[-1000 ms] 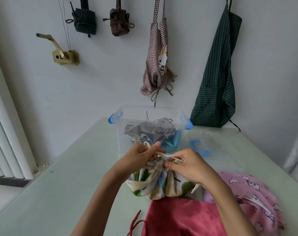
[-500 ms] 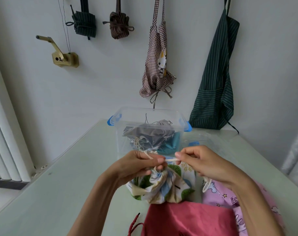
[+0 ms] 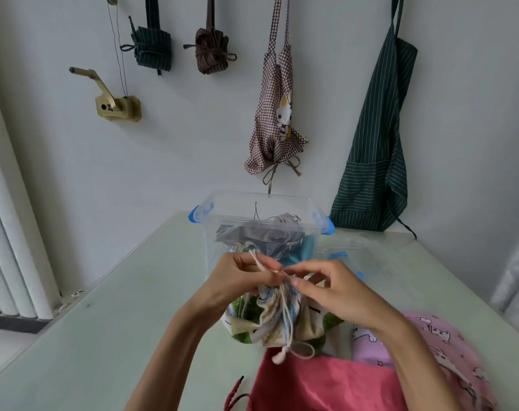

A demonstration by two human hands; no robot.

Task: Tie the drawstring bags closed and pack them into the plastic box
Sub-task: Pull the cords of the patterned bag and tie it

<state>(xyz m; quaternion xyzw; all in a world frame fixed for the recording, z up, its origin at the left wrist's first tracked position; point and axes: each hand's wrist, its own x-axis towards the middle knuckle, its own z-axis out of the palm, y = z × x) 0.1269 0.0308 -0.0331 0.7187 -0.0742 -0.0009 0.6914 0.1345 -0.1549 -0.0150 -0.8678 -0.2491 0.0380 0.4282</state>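
A patterned drawstring bag (image 3: 274, 320) in white, green and beige stands on the table in front of the clear plastic box (image 3: 261, 209), its neck gathered. My left hand (image 3: 237, 281) pinches the gathered neck and one strand of the cream drawstring (image 3: 286, 318). My right hand (image 3: 338, 290) pinches the cord at the same spot, fingertips touching the left hand's. The cord's loose end hangs down the bag's front to a loop and knot. Inside the box lie grey and teal bags (image 3: 270, 237).
A red drawstring bag (image 3: 320, 387) lies at the near edge, a pink printed bag (image 3: 442, 348) to its right. The box lid (image 3: 348, 256) with blue clips lies right of the box. Aprons and rolled cloths hang on the wall behind.
My right hand has come back in to the bag's neck and meets the left. The cord, earlier stretched between the hands, now hangs down the bag's front.
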